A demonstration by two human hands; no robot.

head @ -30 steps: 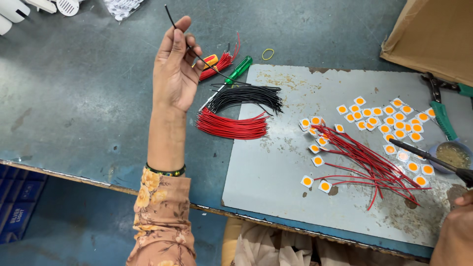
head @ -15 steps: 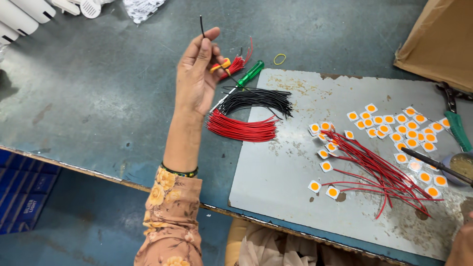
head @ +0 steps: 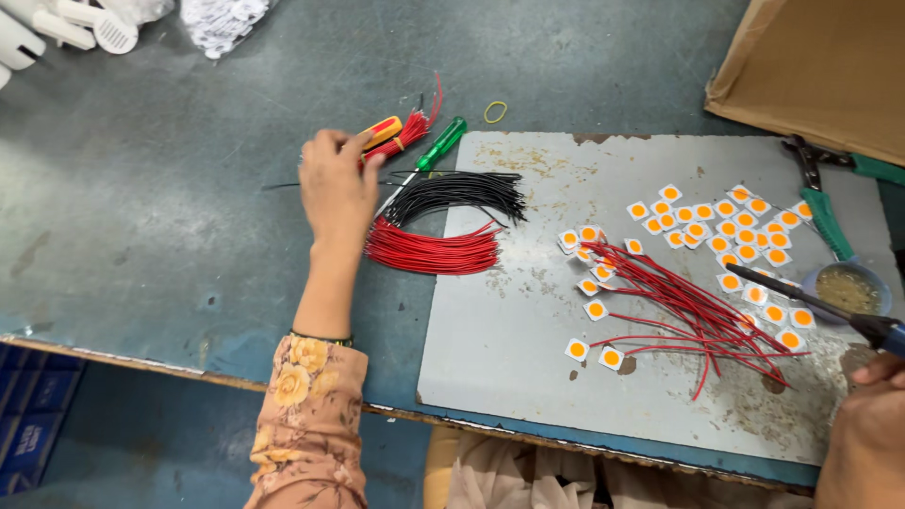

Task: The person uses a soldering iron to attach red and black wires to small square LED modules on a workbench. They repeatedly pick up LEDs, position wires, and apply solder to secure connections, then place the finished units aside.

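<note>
Fingers of left hand (head: pixel 337 188) pinch one thin black wire (head: pixel 283 186) low over the bench, pointing 9 o'clock. Right hand (head: pixel 863 429), at 4 o'clock, grips a soldering iron (head: pixel 811 303), tip by the flux pot (head: pixel 847 288). Risks: wire slipping from the pinch, hot tip scorching red leads (head: pixel 693 306) or chips (head: pixel 745 236) underneath.

Cardboard box (head: pixel 820 66) top right (brown); yellow rubber band (head: pixel 495 112).

A left hand (head: pixel 337 184) rested on a grey workbench (head: pixel 160 236), pinching a thin black wire (head: pixel 283 186) beside bundles of red wires (head: pixel 434 253) and black wires (head: pixel 457 191); the right hand (head: pixel 863 424) gripped a soldering iron (head: pixel 820 303).
</note>
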